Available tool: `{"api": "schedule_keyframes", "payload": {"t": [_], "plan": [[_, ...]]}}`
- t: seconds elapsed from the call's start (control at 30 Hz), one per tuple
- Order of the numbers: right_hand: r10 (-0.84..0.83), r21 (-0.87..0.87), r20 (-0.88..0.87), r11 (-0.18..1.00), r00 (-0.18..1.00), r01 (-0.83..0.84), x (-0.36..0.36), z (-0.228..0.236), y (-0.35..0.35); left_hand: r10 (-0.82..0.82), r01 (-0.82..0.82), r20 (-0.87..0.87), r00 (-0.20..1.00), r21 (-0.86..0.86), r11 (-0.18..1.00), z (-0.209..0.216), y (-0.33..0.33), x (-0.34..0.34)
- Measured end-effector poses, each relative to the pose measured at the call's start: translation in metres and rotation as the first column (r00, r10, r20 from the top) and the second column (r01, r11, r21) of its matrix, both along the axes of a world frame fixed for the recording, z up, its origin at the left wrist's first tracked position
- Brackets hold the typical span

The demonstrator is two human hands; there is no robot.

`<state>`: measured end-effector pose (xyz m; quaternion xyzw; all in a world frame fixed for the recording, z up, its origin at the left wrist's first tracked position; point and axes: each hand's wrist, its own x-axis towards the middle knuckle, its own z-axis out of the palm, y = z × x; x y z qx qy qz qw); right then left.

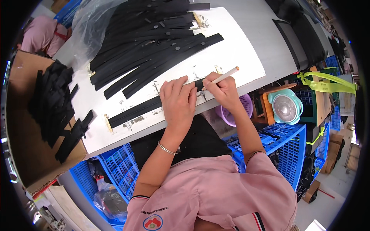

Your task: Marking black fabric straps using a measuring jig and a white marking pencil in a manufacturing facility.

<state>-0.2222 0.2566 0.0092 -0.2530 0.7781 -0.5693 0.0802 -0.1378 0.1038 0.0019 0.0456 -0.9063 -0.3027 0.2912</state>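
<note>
A black fabric strip lies along the near edge of the white board, across dark marks drawn on it. My left hand rests on the strip with its fingers stretched out, pressing it down. To its right, my right hand is closed around a pale pencil. The pencil's lower end is close to the strip's right part, mostly hidden by my fingers. Beyond my hands, a large pile of black strips covers the far left of the board, with several small grey pieces on top.
A cardboard box on the left holds many black strips. Clear plastic film lies beside the pile. Below the table edge are blue crates, a purple basket and a turquoise fan. Another person in pink is at far left.
</note>
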Motion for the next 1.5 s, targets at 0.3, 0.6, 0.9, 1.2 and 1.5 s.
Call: {"api": "schedule_keyframes", "payload": {"t": [0.3,0.6,0.9,1.2,1.5], "plan": [[0.033,0.064,-0.119,0.998,0.992,-0.026,-0.003,-0.004,-0.003,-0.01,0.01,0.018,1.0,0.004,1.0,0.002,-0.004,0.0],[-0.089,-0.19,0.083,0.976,0.993,0.104,0.0,-0.005,0.003,-0.022,0.076,0.27,0.963,-0.189,0.979,0.01,-0.039,-0.011],[-0.131,-0.183,0.121,0.971,0.984,0.151,0.001,-0.002,-0.003,-0.005,0.04,0.083,0.997,-0.431,0.901,-0.01,-0.14,-0.135],[-0.178,-0.147,0.044,0.972,0.983,0.183,-0.004,-0.014,-0.005,0.004,-0.004,-0.001,1.0,-0.316,0.949,-0.01,-0.164,-0.158],[-0.191,-0.125,0.15,0.97,0.97,0.211,-0.001,-0.007,0.0,0.224,-0.164,0.254,0.941,-0.235,0.958,0.026,-0.176,0.059]]}}
